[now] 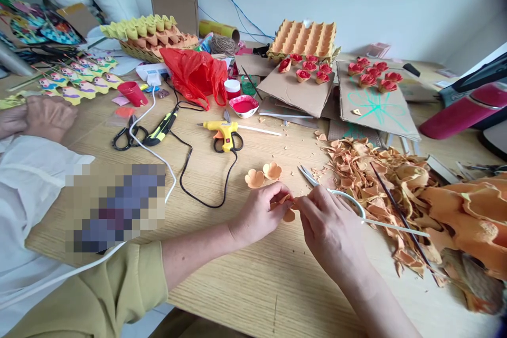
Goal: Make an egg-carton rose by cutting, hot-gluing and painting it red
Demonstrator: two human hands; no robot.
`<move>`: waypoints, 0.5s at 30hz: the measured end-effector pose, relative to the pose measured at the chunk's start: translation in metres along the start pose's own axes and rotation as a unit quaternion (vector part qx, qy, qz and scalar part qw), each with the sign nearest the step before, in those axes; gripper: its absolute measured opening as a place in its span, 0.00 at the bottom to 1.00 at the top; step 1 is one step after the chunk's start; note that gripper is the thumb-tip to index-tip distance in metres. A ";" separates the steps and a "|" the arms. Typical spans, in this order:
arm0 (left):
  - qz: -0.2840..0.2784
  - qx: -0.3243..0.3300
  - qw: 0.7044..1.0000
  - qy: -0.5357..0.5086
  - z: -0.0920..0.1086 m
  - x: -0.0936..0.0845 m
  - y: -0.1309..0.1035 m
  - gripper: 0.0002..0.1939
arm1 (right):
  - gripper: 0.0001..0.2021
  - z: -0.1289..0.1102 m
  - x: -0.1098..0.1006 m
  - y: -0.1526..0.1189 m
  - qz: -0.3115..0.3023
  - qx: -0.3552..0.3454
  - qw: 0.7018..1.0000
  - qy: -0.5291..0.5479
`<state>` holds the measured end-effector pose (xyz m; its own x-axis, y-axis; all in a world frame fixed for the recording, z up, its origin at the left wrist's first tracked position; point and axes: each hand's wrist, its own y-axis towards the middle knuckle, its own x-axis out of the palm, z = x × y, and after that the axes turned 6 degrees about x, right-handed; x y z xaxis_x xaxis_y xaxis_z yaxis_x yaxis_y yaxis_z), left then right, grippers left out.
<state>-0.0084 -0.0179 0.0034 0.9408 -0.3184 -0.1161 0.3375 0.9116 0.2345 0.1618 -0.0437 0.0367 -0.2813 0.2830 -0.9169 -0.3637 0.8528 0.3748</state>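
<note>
My left hand [257, 215] pinches an orange egg-carton flower piece [289, 215] above the table's near middle. Opposite it, my right hand [332, 227] is closed with its fingertips on the piece's right edge; part of the piece is hidden by the fingers. Two more cut flower cups [272, 170] lie just beyond my left hand. Scissors [308, 175] with pale handles rest behind my right hand, partly covered by it. A yellow glue gun [225, 134] with a white stick in its back lies farther off, over dark-handled scissors.
Orange carton scraps [356, 169] and a torn egg tray [467, 211] fill the right side. Red-painted roses [311, 66] stand on cardboard at the back. Beside a red bag [194, 76] sits a dish of red paint [243, 105]. Another person's hands [51, 116] rest at left.
</note>
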 end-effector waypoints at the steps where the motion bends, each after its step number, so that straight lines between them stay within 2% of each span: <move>1: 0.001 -0.004 1.000 -0.003 0.000 0.000 0.000 0.08 | 0.13 0.000 0.000 0.000 0.000 -0.002 1.000 0.000; 8: 0.015 0.010 0.999 0.029 -0.002 -0.001 0.000 0.08 | 0.10 0.001 0.006 0.001 0.013 0.076 0.991 0.110; 15: 0.019 0.021 0.999 0.037 -0.005 0.000 -0.001 0.05 | 0.10 0.001 0.007 0.000 0.011 0.078 0.991 0.110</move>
<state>-0.0093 -0.0175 -0.0015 0.9489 -0.2613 -0.1768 0.3032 0.9106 0.2810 0.1608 -0.0413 0.0298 -0.4808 0.2134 -0.8504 -0.2183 0.9102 0.3519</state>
